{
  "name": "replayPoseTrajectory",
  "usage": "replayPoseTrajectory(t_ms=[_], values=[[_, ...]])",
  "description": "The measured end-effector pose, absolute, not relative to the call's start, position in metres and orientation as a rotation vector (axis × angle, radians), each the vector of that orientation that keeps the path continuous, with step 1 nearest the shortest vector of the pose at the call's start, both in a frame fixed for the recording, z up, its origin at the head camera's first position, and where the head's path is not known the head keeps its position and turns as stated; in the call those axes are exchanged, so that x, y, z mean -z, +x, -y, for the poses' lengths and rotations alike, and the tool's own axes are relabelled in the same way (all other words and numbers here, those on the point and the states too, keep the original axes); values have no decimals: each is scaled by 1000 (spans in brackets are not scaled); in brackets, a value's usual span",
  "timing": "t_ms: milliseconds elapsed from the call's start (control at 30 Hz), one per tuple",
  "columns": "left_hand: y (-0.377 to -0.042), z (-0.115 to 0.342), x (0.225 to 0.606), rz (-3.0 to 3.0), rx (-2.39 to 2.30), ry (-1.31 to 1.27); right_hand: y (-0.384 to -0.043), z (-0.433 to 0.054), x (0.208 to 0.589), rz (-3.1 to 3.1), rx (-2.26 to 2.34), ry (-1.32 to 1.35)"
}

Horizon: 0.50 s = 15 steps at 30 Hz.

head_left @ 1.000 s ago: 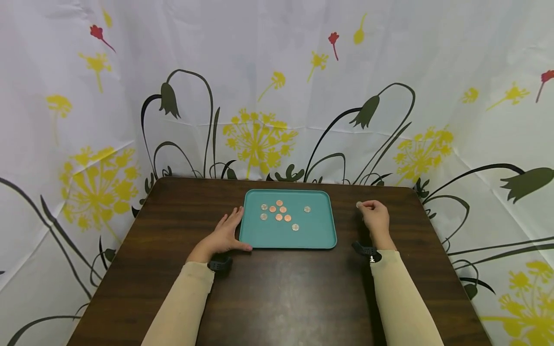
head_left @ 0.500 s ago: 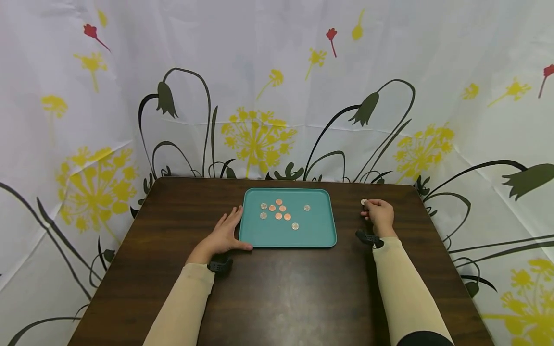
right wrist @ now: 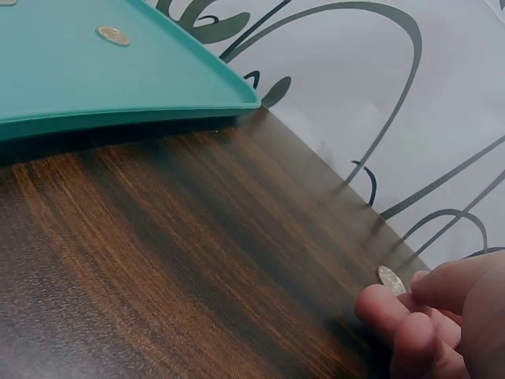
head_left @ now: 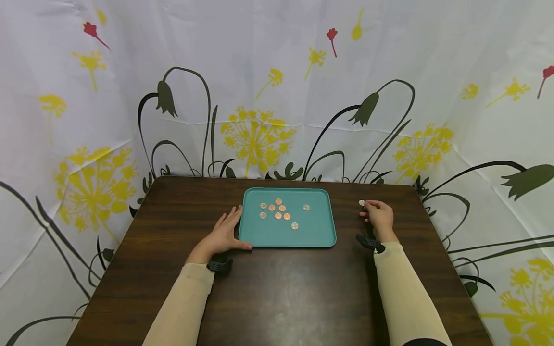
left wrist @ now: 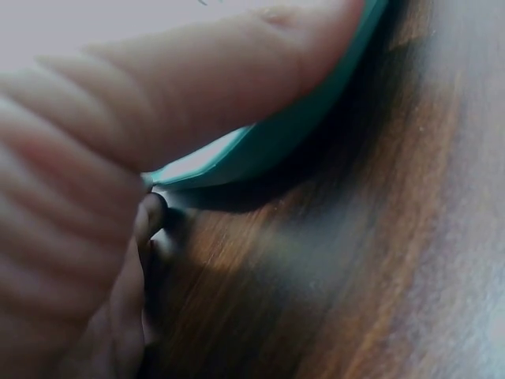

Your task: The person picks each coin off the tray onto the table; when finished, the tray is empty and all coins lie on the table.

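Note:
A teal tray [head_left: 311, 235] lies on the dark wooden table with several copper coins [head_left: 282, 208] grouped at its left-centre. Silver coins lie around them: a pair at the left, a silver coin [head_left: 295, 226] nearer the front and another silver coin [head_left: 306, 207] farther right. My left hand [head_left: 220, 238] rests spread at the tray's left side, fingertips on the left edge and thumb at the near corner. In the left wrist view the thumb [left wrist: 229, 75] lies along the tray's rim. Right of the tray, my right hand [head_left: 379, 218] pinches a silver coin [right wrist: 390, 279] between thumb and fingers.
The brown table [head_left: 277, 298] stretches around the tray, its far edge against a white flowered curtain [head_left: 277, 48]. Each wrist wears a black band, such as the right strap [head_left: 370, 242].
My right hand has shifted slightly to the right with the silver coin, then a touch back to the left. The left hand and the tray coins stay put.

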<state>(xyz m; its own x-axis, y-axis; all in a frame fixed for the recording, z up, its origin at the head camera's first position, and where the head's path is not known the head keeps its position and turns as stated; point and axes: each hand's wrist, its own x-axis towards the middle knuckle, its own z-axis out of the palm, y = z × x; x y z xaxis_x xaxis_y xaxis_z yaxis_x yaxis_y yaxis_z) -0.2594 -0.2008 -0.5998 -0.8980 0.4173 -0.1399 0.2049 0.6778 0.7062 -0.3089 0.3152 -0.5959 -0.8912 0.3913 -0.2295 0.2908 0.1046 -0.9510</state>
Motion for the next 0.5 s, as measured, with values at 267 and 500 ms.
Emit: replayPoseTrajectory(t_ms=[267, 500], values=[[-259, 201, 602, -2622, -1033, 501, -297, -296, 592, 2279, -1880, -661], [-258, 202, 602, -2620, -1037, 493, -291, -239, 577, 2362, -1845, -393]])
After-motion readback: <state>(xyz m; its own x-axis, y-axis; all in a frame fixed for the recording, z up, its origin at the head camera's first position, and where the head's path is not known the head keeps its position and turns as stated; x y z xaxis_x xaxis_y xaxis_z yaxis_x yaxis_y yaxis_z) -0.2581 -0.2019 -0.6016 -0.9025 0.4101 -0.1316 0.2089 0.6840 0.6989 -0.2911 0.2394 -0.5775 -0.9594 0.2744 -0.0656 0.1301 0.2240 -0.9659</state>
